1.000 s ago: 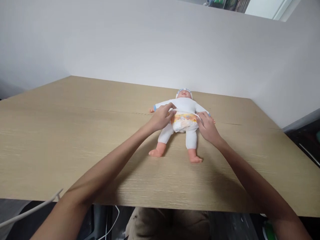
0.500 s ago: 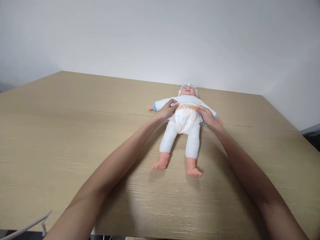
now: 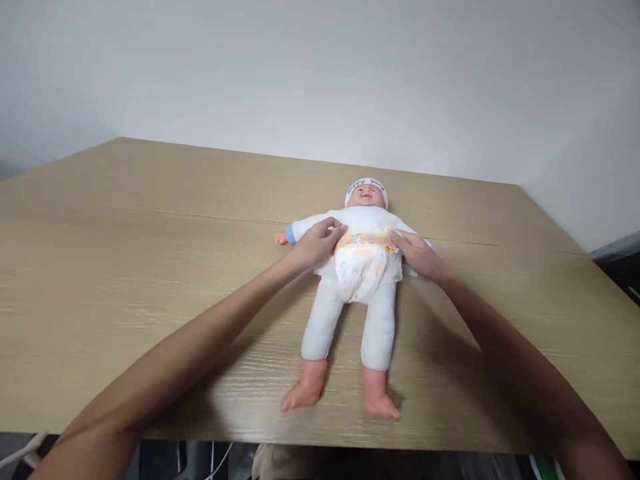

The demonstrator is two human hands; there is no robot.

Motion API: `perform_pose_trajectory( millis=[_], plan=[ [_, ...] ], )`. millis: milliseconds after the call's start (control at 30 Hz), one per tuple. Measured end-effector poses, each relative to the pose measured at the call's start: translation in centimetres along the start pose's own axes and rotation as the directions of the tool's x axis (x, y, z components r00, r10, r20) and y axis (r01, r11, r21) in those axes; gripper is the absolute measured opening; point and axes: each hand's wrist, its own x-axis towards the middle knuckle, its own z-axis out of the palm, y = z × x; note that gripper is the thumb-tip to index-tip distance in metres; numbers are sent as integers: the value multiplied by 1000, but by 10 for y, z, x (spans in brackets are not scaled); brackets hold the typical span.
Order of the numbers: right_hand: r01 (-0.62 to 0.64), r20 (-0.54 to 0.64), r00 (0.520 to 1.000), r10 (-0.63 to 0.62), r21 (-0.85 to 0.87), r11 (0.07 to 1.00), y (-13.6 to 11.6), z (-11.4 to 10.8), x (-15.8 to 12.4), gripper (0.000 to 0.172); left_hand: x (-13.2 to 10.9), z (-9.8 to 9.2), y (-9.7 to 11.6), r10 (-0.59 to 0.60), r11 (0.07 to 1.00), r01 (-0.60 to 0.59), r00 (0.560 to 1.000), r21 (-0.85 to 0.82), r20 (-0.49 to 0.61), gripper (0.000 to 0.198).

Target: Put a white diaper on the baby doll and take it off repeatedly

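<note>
A baby doll (image 3: 373, 219) in white clothes lies on its back on the wooden table (image 3: 150, 293), feet towards me. Its white cap (image 3: 365, 185) carries blue lettering. Around its hips is a white diaper (image 3: 361, 270) with an orange patterned waistband. My left hand (image 3: 320, 241) pinches the waistband's left end, thumb and fingers together. At the opposite end, my right hand (image 3: 415, 252) is closed on the diaper's edge, its thumb on the front. The fingertips of both hands are partly hidden.
A pale wall (image 3: 320, 80) rises behind the table's far edge. At the lower left, a white cable (image 3: 23, 450) hangs by the near edge. Dark items sit below the table front.
The doll and both hands appear nearer and lower in view, and more of the table's front edge shows. Both hands stay at the diaper's waistband.
</note>
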Motion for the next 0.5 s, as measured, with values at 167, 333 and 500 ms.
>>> perform_pose_trajectory(
  millis=[167,333,500],
  plan=[
    [50,-154,981,-117,-381,923,-1,-2,-19,36,5,-4,7,178,917,-97,968,388,-180,28],
    [54,-209,960,-187,-517,855,23,-3,-57,19,-10,17,21,525,731,-381,844,567,-110,28],
    [20,-189,969,-162,-591,807,43,-6,-71,18,-16,43,43,596,606,-582,784,542,176,33]
  ],
)
